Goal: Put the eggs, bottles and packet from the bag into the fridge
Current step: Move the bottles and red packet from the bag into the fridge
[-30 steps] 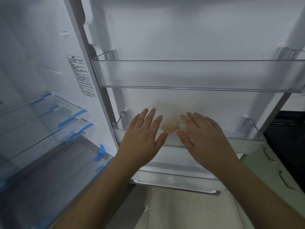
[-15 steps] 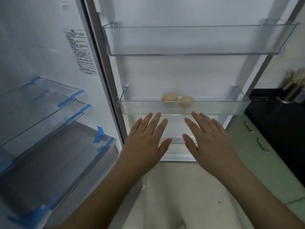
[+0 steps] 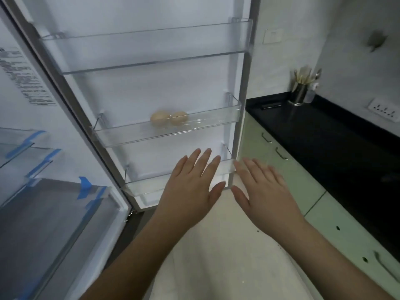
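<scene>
Two tan eggs (image 3: 168,119) lie side by side in the clear middle shelf (image 3: 121,135) of the open fridge door. My left hand (image 3: 190,187) and my right hand (image 3: 264,191) hover flat, palms down, fingers spread, below that shelf and in front of the lowest door shelf (image 3: 140,187). Both hands hold nothing. The top door shelf (image 3: 151,48) holds nothing. No bag, bottle or packet is in view.
The fridge interior on the left has glass shelves with blue tape (image 3: 32,139) and a drawer (image 3: 54,224). A black countertop (image 3: 324,135) over pale green cabinets (image 3: 281,169) runs along the right, with a metal utensil holder (image 3: 300,94). Pale floor lies below.
My hands have drawn back and down from the middle door shelf, leaving the two eggs in it. The view has pulled back and swung right, showing the counter.
</scene>
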Motion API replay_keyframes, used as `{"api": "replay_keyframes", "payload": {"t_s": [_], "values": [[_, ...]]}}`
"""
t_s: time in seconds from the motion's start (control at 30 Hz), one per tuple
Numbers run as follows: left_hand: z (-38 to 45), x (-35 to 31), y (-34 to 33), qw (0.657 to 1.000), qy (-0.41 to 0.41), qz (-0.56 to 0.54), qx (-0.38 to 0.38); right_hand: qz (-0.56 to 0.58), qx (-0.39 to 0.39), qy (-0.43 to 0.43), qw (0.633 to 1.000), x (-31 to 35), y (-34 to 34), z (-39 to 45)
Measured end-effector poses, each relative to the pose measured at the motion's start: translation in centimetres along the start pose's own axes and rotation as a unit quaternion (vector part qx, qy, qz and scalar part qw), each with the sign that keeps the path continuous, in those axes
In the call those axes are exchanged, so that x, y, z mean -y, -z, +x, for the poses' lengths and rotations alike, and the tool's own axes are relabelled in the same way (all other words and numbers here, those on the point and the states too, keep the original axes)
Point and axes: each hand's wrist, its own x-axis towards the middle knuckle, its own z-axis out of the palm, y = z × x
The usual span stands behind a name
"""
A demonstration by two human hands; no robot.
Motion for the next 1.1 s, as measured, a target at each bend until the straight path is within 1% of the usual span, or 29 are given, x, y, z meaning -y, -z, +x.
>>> {"api": "replay_keyframes", "payload": {"t_s": [0.1, 0.23, 0.33, 0.5, 0.67, 0.9, 0.97, 1.1], "values": [[0.3, -4.0, 0.2, 1.0, -0.028, -0.003, 0.007, -0.003, 0.008, -0.03, 1.0, -2.8, 0.3, -2.8], [0.2, -10.4, 0.4, 0.997, -0.065, -0.028, 0.035, -0.022, 0.024, -0.078, 0.996, -7.3, 0.7, -7.4], [0.5, -14.9, 0.6, 0.994, -0.093, -0.035, 0.052, -0.039, 0.024, -0.134, 0.99, -11.1, 1.5, -11.1], [0.9, -22.2, 0.2, 0.98, -0.18, -0.032, 0.078, -0.039, 0.016, -0.214, 0.976, -16.2, 2.8, -17.3], [2.2, -27.3, 0.1, 0.968, -0.242, -0.031, 0.062, -0.051, 0.008, -0.295, 0.954, -20.0, 3.8, -23.1], [3.7, -33.2, -0.8, 0.921, -0.379, -0.061, 0.061, -0.078, 0.008, -0.415, 0.907, -21.9, 4.7, -28.8], [3.9, -35.1, -1.1, 0.904, -0.416, -0.077, 0.062, -0.081, 0.008, -0.444, 0.892, -21.9, 4.9, -30.0], [3.9, -38.3, -1.5, 0.866, -0.485, -0.11, 0.037, -0.1, 0.007, -0.499, 0.861, -20.8, 5.4, -32.4]]}}
